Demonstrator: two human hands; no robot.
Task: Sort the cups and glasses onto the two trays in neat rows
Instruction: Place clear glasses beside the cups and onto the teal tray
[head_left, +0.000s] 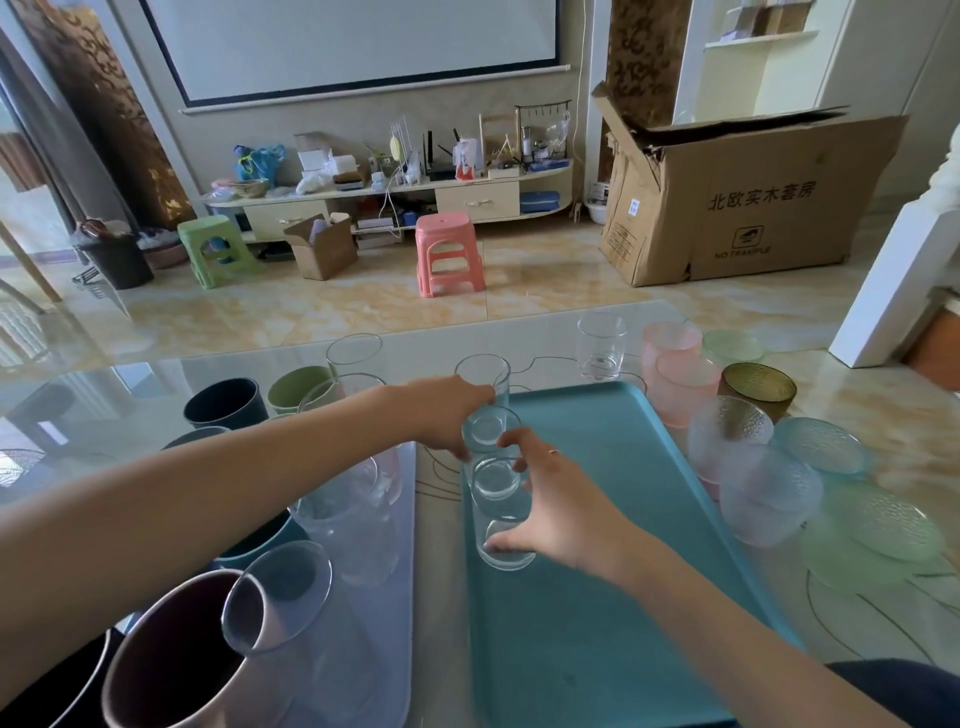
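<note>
A teal tray lies on the glass table, right of centre. Several clear glasses stand in a row along its left edge. My left hand reaches across and grips the second glass from the far end. My right hand curls round the third clear glass, its thumb down by the nearest glass. The farthest glass stands free. A pale grey tray lies to the left, with clear tumblers on it.
Left of the trays stand a navy cup, a green cup and a brown cup. Right of the teal tray cluster textured pink, amber and green glasses. One clear glass stands beyond the tray.
</note>
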